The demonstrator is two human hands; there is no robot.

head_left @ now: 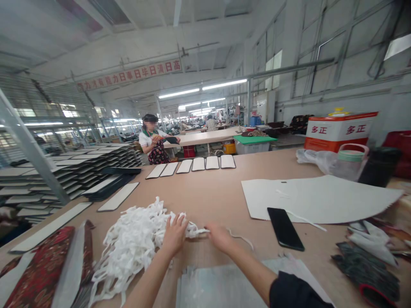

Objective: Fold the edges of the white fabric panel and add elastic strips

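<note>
- The left hand [175, 234] is laid with fingers spread on the right edge of a loose heap of white strips [135, 244], which lies on the counter [205, 192] in front of the person; nothing is clasped in this hand.
- The right hand [220, 236] is closed on the end of one white strip [199, 231] drawn sideways from the heap, just beside the left hand.
- A thin tail of strip [240, 238] trails to the right of that grip.
- A black phone [285, 228] lies flat to the right, partly on a large white sheet [321, 199].
- Red patterned fabric [41, 269] is seen at the near left corner.
- A row of white padded pieces [192, 166] is set out along the far side of the counter.
- Stacked panels [64, 171] are piled at the left.
- Another person [154, 141] stands well beyond the counter.
</note>
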